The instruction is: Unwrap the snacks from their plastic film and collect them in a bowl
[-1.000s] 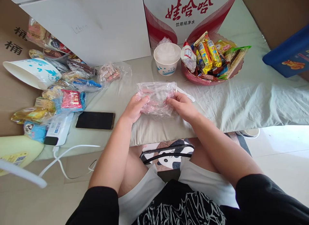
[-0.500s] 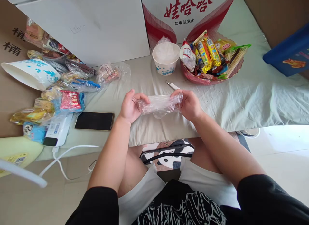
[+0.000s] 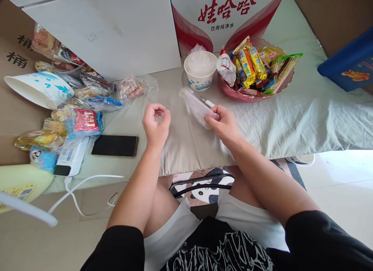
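Head view. Item: one clear plastic bag [image 3: 196, 106], thin, crinkled and see-through, folded or rolled into a narrow strip; contents, if any, cannot be told. It is pinched at its near end between thumb and fingers of the right hand [image 3: 223, 125] and slants up and away to the left of those fingers, above the cloth-covered worktop [image 3: 291, 119]. The left hand [image 3: 155, 125] holds nothing; its fingers are curled loosely with thumb and forefinger tips almost meeting, apart from the bag.

Counts:
- One white pen-like stick [image 3: 207, 103], on the cloth just beyond the right fingers.
- One white paper bowl [image 3: 201, 75] stuffed with clear plastic, farther beyond those fingers.
- One red basket [image 3: 256, 94] heaped with wrapped snacks, beyond and to the right of them.
- One dark phone [image 3: 114, 145], lying flat, left of the left fingers.
- One paper bucket [image 3: 37, 89] tipped on its side, far left, among a pile of bagged snacks [image 3: 84, 108].
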Demonstrator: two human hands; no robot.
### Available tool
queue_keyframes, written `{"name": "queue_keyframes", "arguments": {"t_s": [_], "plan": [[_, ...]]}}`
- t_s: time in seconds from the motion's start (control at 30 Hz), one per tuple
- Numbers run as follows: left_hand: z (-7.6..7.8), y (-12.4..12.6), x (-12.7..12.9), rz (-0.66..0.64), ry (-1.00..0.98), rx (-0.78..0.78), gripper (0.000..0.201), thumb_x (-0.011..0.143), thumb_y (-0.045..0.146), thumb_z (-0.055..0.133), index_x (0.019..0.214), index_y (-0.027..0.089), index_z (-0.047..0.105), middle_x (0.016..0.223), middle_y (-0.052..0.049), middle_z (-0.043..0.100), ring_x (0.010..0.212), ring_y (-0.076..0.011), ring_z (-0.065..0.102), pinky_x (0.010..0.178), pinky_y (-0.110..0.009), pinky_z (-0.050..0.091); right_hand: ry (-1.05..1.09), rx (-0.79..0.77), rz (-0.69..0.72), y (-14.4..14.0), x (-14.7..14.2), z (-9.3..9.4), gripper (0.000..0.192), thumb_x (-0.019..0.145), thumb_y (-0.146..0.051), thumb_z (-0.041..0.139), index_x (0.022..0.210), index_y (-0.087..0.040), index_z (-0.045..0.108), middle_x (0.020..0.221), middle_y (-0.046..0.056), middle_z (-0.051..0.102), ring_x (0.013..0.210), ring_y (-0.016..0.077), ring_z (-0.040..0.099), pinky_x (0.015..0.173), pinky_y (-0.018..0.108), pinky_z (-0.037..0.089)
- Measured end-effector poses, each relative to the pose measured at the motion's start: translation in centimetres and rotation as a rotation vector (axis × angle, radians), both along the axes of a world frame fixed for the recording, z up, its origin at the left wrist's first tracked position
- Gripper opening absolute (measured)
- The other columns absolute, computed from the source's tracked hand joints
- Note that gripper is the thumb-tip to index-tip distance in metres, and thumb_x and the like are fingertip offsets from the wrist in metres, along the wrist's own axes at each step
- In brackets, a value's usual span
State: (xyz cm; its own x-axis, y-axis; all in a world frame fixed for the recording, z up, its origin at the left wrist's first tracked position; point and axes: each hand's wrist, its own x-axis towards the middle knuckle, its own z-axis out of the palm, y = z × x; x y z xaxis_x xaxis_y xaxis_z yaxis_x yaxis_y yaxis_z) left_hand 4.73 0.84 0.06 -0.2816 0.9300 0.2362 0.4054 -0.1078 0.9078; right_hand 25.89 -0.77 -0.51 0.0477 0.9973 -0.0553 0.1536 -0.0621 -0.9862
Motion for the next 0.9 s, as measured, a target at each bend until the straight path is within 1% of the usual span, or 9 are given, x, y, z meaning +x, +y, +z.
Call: {"name": "queue_keyframes", "arguments": {"t_s": [0.13,0.2,0.27,0.33,0.47,0.53,0.63,0.73,0.9], "plan": [[0.1,-1.5,1.8,-0.389,-0.155,-0.143,0.056,0.076,0.052,0.08,0.122,0.026,0.063,0.131,-0.01,0.067,0.129,-0.0273,0.059,0.106,-0.036,0.05,0.07,0.152,0.179,-0.9,-1.2,0.6,0.016,0.074,-0.031,0.062,0.071,-0.023,0.049,0.091,0.003,0.063,0.088,0.0188,0.056,0.08,0.033,0.045],[-0.2,-1.9,2.6,-0.568,-0.266,-0.26,0.069,0.073,0.062,0.081,0.128,0.024,0.064,0.127,-0.01,0.071,0.126,-0.0296,0.063,0.104,-0.038,0.052,0.232,0.057,0.351,-1.4,-1.7,0.8,0.023,0.076,-0.035,0.064,0.069,-0.024,0.046,0.076,0.0,0.055,0.075,0.0161,0.052,0.072,0.031,0.044],[-0.5,-1.9,3.0,-0.648,-0.35,-0.357,0.068,0.073,0.068,0.079,0.12,0.02,0.07,0.112,-0.01,0.076,0.114,-0.0298,0.069,0.099,-0.039,0.055,0.42,-0.056,0.44,-1.4,-2.0,1.0,0.027,0.077,-0.04,0.066,0.07,-0.024,0.045,0.07,-0.003,0.048,0.066,0.0134,0.046,0.065,0.028,0.042],[-1.0,-1.7,2.7,-0.561,-0.387,-0.36,0.062,0.075,0.07,0.075,0.107,0.017,0.072,0.101,-0.009,0.077,0.105,-0.0282,0.072,0.095,-0.037,0.056,0.506,-0.108,0.39,-1.1,-2.1,1.0,0.025,0.078,-0.042,0.065,0.076,-0.023,0.049,0.076,-0.003,0.053,0.068,0.013,0.051,0.068,0.028,0.044],[-1.5,-0.6,0.9,0.011,-0.233,-0.152,0.045,0.084,0.062,0.066,0.097,0.019,0.066,0.093,-0.005,0.072,0.098,-0.021,0.07,0.089,-0.03,0.055,0.328,-0.166,0.154,0.0,-1.8,0.5,0.015,0.081,-0.036,0.059,0.082,-0.023,0.051,0.087,0.0,0.066,0.082,0.0144,0.064,0.075,0.028,0.049],[-1.4,-0.2,-0.2,0.197,-0.137,-0.057,0.034,0.088,0.052,0.061,0.1,0.019,0.061,0.096,-0.004,0.069,0.098,-0.0186,0.067,0.089,-0.029,0.054,0.236,-0.141,0.153,0.3,-1.5,0.3,0.01,0.083,-0.033,0.054,0.082,-0.023,0.052,0.084,0.0,0.067,0.082,0.0145,0.065,0.075,0.028,0.048],[-0.8,-0.1,-0.9,0.283,-0.032,0.02,0.031,0.077,0.027,0.066,0.105,0.02,0.053,0.099,-0.003,0.064,0.095,-0.0168,0.065,0.089,-0.029,0.053,0.097,-0.05,0.248,0.3,-0.8,0.1,0.007,0.084,-0.028,0.052,0.083,-0.022,0.055,0.078,-0.002,0.065,0.076,0.014,0.061,0.075,0.028,0.045],[0.2,0.3,0.1,0.329,0.092,-0.018,0.019,0.074,0.019,0.061,0.089,0.022,0.052,0.085,0.001,0.056,0.084,-0.0173,0.061,0.086,-0.033,0.053,0.003,-0.036,0.307,0.2,-0.2,0.4,0.009,0.085,-0.028,0.051,0.083,-0.021,0.057,0.077,-0.002,0.065,0.073,0.0137,0.058,0.074,0.028,0.043],[4.9,4.6,4.8,0.257,0.345,0.206,0.014,0.074,0.016,0.065,0.079,0.024,0.055,0.087,-0.003,0.054,0.097,-0.0236,0.056,0.096,-0.04,0.047,0.056,-0.094,0.335,0.5,0.0,1.3,0.009,0.087,-0.024,0.051,0.082,-0.021,0.057,0.079,-0.003,0.066,0.076,0.0133,0.06,0.075,0.026,0.045]]}}
